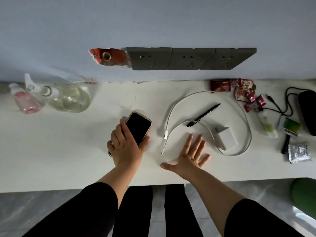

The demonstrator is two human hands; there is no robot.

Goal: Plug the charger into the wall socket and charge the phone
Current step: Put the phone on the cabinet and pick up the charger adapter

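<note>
A black-screened phone [138,127] lies on the white counter [68,147], and my left hand [125,146] grips its near end. My right hand [191,153] rests flat on the counter with fingers spread, holding nothing. Just right of its fingertips sits the white charger brick [226,137]. A white cable [246,124] loops around the brick, with its loose plug end [165,134] lying between my hands. Three grey wall sockets [190,59] sit in a row on the wall above the counter.
A black pen [203,114] lies across the cable loop. Clear and pink spray bottles [66,98] lie at the left. Red sweet wrappers [246,93], a small tube, a foil packet [299,153] and a black corded device [307,110] crowd the right end.
</note>
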